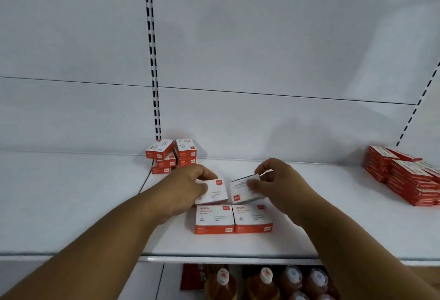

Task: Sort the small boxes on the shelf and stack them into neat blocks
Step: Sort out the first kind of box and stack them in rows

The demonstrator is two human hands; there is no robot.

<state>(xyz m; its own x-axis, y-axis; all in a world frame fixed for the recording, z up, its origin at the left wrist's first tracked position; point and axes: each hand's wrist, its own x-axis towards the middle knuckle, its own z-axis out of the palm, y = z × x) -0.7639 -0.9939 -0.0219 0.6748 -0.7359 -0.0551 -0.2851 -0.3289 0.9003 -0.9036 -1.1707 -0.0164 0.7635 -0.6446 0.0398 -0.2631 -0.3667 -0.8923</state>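
Two small white-and-red boxes (233, 219) lie side by side near the front of the white shelf (333, 216). Just behind them my left hand (188, 187) grips another small box (214, 192), and my right hand (281, 180) pinches a tilted box (245, 190) lifted off the shelf. The two held boxes are close together, almost touching. At the back, against the wall, several more small boxes (172, 155) sit in a loose, uneven pile.
A big stack of red boxes (404, 180) fills the shelf's right end. A slotted upright (153, 61) runs up the back wall. Bottles with white caps (266, 280) stand on the level below the shelf edge.
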